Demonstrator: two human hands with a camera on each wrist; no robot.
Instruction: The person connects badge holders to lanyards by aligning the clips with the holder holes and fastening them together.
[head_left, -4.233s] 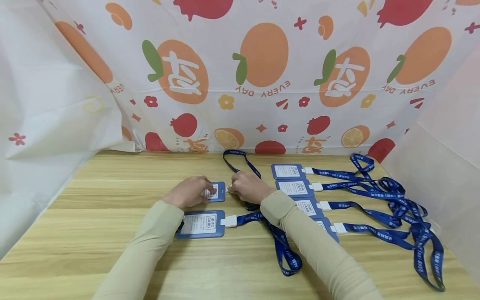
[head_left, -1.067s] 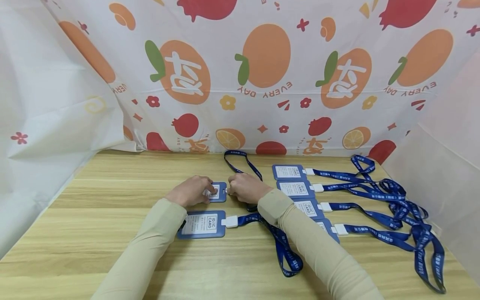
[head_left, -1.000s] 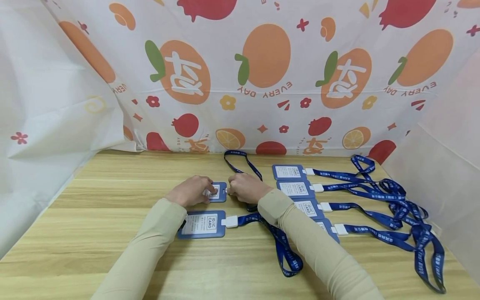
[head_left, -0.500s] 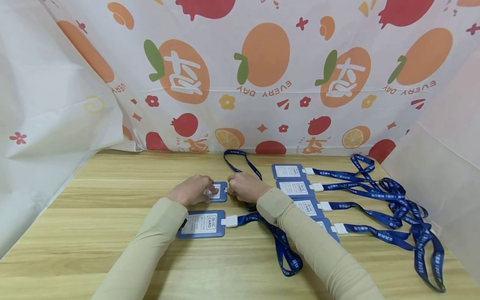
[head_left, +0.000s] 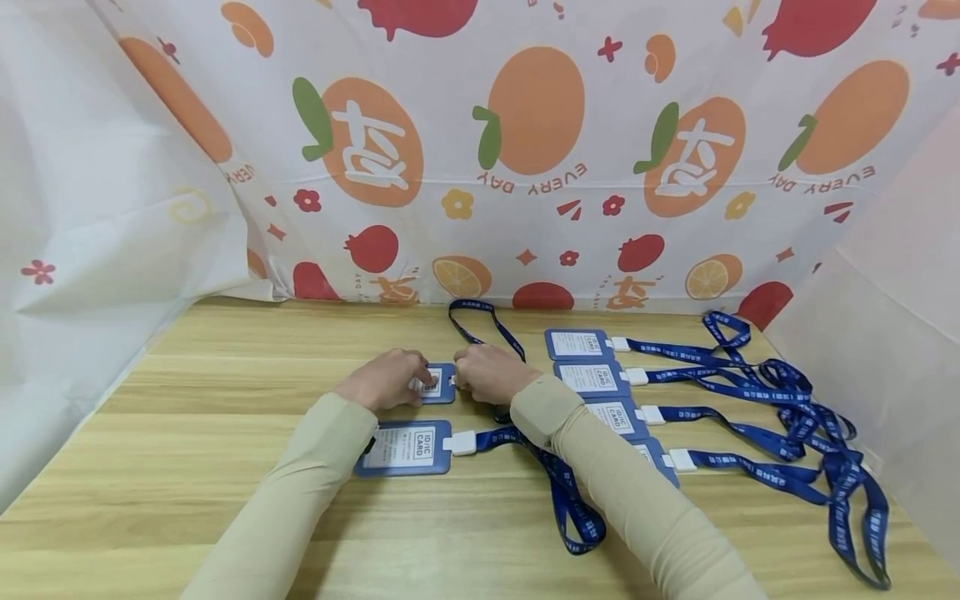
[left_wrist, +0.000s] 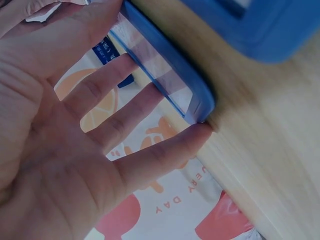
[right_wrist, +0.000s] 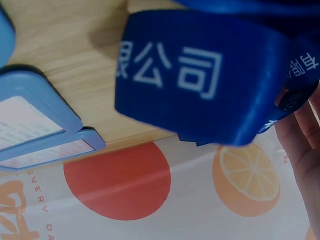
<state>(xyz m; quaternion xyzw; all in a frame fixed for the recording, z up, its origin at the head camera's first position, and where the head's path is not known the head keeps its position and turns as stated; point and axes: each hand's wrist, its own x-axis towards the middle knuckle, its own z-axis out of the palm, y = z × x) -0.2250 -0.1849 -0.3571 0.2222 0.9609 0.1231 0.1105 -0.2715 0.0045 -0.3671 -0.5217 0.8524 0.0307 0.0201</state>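
Note:
My left hand (head_left: 386,379) holds a blue ID badge holder (head_left: 445,393) on the table, its slotted end facing right. In the left wrist view, the spread fingers touch the long edge of this badge holder (left_wrist: 200,100). Fingertips of my right hand (head_left: 491,372) pinch the small white lanyard clip (head_left: 453,381) right at the slot. Most of the clip is hidden by the fingers. Its blue lanyard (head_left: 474,305) loops toward the back of the table. The strap (right_wrist: 200,75) fills much of the right wrist view beside my right hand (right_wrist: 305,145).
Nearer me lies another badge holder (head_left: 405,450), clipped to its lanyard (head_left: 566,500), which runs under the right forearm. Several badge holders (head_left: 588,377) with lanyards are lined up at the right, straps tangled (head_left: 795,408). A fruit-print cloth (head_left: 536,233) hangs behind the table.
Since the oldest frame the right hand has shifted slightly left, bringing the clip from just beside the badge holder to its slot. The left hand keeps its hold; the other badges lie as before.

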